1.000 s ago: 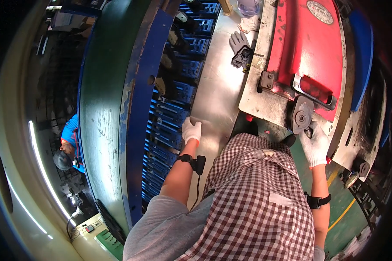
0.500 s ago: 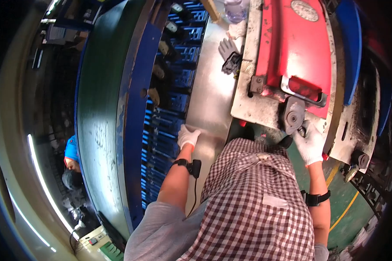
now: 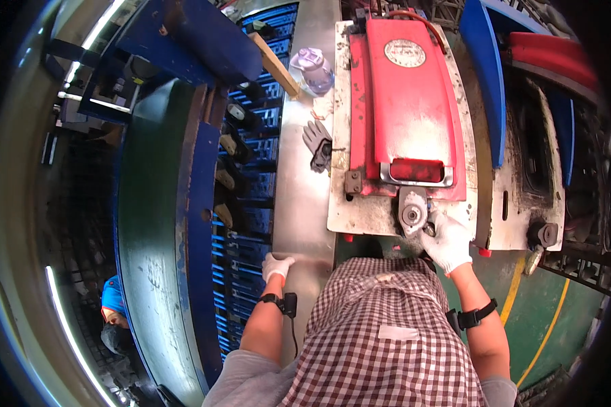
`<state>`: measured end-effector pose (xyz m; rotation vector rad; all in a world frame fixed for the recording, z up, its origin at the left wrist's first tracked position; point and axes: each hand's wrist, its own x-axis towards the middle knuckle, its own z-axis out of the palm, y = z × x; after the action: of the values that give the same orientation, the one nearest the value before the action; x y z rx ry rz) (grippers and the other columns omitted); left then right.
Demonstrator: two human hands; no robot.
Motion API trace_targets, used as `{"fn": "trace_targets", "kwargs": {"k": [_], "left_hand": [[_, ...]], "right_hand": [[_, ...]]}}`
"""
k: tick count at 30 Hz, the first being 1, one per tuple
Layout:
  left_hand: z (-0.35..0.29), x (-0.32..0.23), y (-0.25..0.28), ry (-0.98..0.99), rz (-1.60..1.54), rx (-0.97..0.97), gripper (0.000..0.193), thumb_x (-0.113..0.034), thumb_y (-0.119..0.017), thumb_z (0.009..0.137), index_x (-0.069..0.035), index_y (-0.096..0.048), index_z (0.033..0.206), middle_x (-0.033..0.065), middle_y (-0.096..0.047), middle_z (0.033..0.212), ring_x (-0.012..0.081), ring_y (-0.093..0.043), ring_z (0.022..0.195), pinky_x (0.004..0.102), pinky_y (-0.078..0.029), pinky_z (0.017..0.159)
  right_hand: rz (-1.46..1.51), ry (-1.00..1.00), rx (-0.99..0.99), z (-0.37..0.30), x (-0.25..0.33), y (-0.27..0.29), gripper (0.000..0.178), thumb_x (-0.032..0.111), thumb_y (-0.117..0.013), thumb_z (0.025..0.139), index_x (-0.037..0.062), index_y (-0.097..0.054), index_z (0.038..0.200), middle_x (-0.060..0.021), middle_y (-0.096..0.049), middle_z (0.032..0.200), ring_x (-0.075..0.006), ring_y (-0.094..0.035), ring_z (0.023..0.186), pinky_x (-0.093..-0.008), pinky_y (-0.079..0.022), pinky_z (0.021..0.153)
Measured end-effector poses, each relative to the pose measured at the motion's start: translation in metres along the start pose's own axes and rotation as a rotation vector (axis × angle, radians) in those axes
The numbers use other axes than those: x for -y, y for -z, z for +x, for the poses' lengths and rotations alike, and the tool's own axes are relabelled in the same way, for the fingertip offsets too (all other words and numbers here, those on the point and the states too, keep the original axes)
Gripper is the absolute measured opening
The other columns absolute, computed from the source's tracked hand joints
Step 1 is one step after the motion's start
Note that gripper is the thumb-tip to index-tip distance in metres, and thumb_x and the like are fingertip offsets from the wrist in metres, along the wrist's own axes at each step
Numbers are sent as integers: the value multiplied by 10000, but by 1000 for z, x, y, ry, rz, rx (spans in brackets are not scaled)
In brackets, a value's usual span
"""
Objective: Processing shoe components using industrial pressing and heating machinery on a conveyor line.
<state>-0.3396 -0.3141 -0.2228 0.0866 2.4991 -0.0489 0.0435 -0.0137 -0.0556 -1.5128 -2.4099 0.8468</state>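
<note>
The fingertips of the left hand (image 3: 276,266) are partly lost at the edge of the metal worktop (image 3: 304,210), so whether its grip is clenched or released cannot be told. A small metal knob (image 3: 429,229) is partly covered by the white glove of the right hand (image 3: 448,243), and its full shape cannot be made out. At the left rim, a person in a blue top (image 3: 113,296) is half hidden by the green conveyor belt (image 3: 153,230).

A clear, purplish bottle (image 3: 317,73) is stood on the worktop near a red cover (image 3: 411,102); its contents cannot be made out. A crumpled cloth (image 3: 323,107) and a grey glove (image 3: 316,144) are laid close by. In the blue rack (image 3: 232,292), dark pieces with pale ends are held in shadow and are hard to identify.

The knob is set just beside a grey latch (image 3: 413,211), at the near edge of the machine, below the black handle (image 3: 414,182) of the cover. It is grasped by the right hand between thumb and fingers, with the forearm angled in from the lower right. The left forearm is reached forward, and its hand is rested palm down.
</note>
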Motion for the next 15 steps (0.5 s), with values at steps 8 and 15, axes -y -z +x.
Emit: {"fn": "trace_targets", "kwargs": {"k": [8,15], "left_hand": [[13,3,-10,-36,-44,59,1164,-537,-915,704,-52,-367,1609,249,-479,1596,377,-495,1465,440,-429,1202],[15,0,3,-56,27,76,1118,-570,-924,687,-49,-453,1557,223,-539,1556,364,-544,1427,444,-467,1168]], "right_hand": [[-11,31,-17,-4,-4,1,276,297,-782,798,56,-684,887,-184,-695,813,-380,-696,779,-466,-556,733],[19,68,-66,-4,-9,-3,298,311,-801,796,66,-697,931,-177,-705,821,-368,-702,782,-463,-556,729]]}}
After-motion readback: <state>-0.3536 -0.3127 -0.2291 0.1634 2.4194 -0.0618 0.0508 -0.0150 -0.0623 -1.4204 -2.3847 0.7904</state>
